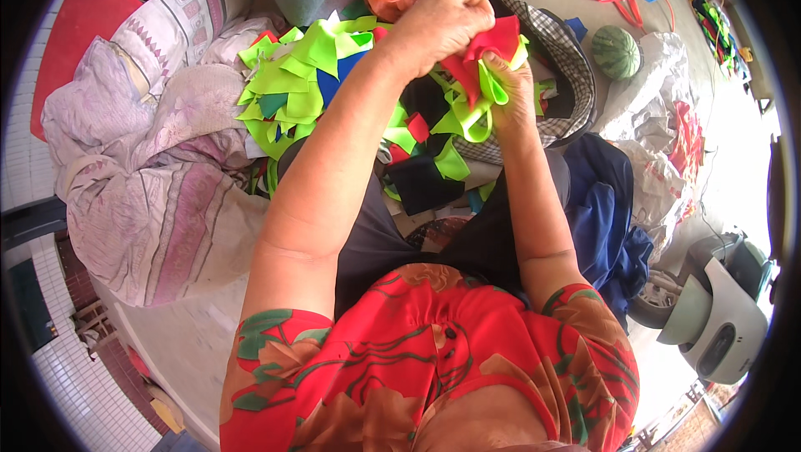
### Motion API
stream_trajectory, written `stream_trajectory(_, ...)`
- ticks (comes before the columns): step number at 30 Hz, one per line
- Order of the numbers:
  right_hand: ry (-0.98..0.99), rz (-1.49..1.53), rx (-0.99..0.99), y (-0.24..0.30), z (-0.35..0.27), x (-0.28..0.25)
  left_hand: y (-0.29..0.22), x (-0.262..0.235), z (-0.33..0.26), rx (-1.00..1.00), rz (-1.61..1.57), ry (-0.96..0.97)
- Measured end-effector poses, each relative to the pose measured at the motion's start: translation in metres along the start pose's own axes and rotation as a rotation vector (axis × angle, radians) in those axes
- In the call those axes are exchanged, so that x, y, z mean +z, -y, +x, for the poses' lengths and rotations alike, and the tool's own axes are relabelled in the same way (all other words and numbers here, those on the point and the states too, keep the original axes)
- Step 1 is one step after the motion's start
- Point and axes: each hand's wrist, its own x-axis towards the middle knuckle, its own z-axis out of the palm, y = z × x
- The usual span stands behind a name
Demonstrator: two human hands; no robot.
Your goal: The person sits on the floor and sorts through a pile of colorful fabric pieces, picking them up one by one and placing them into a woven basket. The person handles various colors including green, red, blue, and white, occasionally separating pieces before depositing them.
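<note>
On the far left I see a big pale bundle of cloth [158, 168]. Next comes a heap of bright green scraps [288, 89]. My left hand [438, 22] is squeezed tight on a red cloth piece [492, 43] (held up over my lap). My right hand [511, 93] pinches a green strip [488, 85], touching the red piece. Far right sits a watermelon [616, 52].

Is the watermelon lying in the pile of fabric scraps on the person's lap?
No, the watermelon sits on the floor beyond the checkered fabric, apart from the fabric scraps.
</note>
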Motion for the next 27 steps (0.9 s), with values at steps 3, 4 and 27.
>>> stream_trajectory(3,-0.091,-0.145,-0.228,0.014,0.010,-0.009,-0.005,-0.015,-0.003,0.000,-0.124,-0.091)
stream_trajectory(4,-0.119,-0.220,-0.296,0.022,0.015,-0.013,-0.001,-0.023,-0.003,0.022,-0.135,-0.103)
stream_trajectory(27,-0.038,-1.656,-0.046,-0.096,0.019,-0.093,-0.015,-0.043,-0.008,0.033,-0.214,-0.191)
